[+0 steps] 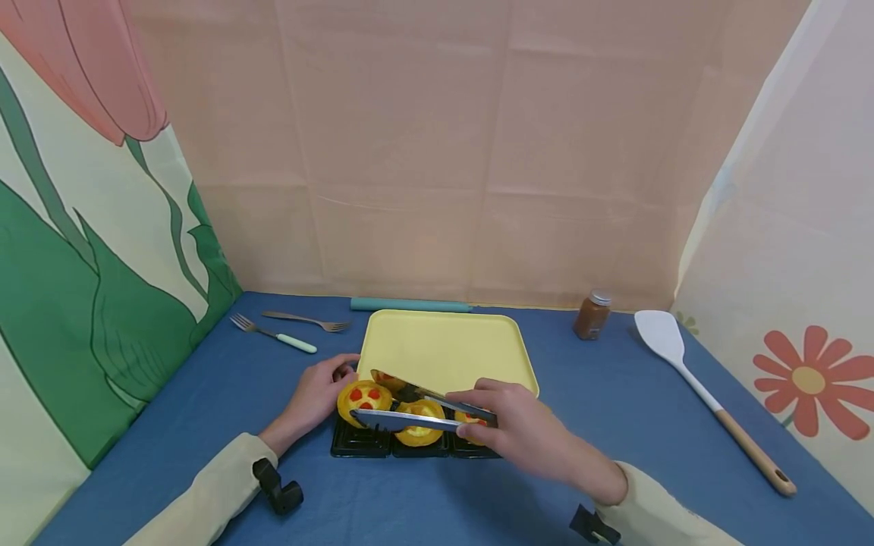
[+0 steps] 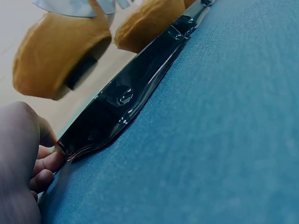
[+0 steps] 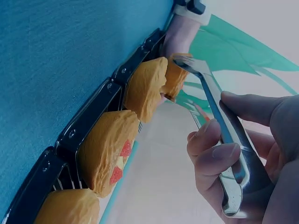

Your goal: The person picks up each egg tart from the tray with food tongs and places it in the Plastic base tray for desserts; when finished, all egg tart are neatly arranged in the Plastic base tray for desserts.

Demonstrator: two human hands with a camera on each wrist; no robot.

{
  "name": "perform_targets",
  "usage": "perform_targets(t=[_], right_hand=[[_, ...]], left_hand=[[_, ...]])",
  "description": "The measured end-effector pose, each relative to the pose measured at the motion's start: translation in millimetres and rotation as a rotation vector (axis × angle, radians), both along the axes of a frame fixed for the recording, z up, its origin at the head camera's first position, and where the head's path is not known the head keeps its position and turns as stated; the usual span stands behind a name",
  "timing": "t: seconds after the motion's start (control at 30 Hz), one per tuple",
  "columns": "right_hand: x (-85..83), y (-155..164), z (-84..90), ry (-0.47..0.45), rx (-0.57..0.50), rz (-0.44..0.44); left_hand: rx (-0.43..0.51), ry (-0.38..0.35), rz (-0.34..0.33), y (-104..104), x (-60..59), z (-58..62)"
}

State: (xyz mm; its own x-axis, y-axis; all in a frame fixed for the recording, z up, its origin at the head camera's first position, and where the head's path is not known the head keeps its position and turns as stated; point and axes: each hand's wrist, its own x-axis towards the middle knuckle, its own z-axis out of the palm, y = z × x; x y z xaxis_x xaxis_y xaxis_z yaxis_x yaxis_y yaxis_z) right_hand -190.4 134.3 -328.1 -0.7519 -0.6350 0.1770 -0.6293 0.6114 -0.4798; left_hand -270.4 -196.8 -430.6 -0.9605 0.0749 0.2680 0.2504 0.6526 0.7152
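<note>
My right hand [image 1: 512,421] grips metal tongs [image 1: 416,421], and the tongs' ends reach a red-dotted tart [image 1: 364,396] at the left. In the left wrist view that tart [image 2: 58,56] is tilted and raised above a black plastic tray [image 2: 117,95] with compartments. My left hand [image 1: 317,394] is at the tray's left end; its thumb and fingers pinch the tray's corner in the left wrist view. More tarts sit in the tray, among them a yellow-topped tart [image 1: 419,428] in the middle and a red-topped tart [image 3: 110,151]. The tongs partly cover the tarts in the head view.
A yellow rectangular tray [image 1: 444,345] lies just behind the black one. Two forks [image 1: 293,341] are at the back left, a teal bar [image 1: 410,305] along the back. On the right are a brown jar [image 1: 592,315] and a white spatula [image 1: 662,337] with a wooden handle.
</note>
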Motion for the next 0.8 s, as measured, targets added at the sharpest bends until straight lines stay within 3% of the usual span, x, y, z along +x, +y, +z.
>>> perform_targets(t=[0.53,0.8], right_hand=[[1.5,-0.7,-4.0,0.004,0.039,0.024],[2.2,1.2,-2.1,-0.024,0.027,-0.005]], left_hand=[[0.008,-0.016,0.013,0.9,0.4,-0.6],[0.002,-0.017,0.018,0.6,0.3,-1.0]])
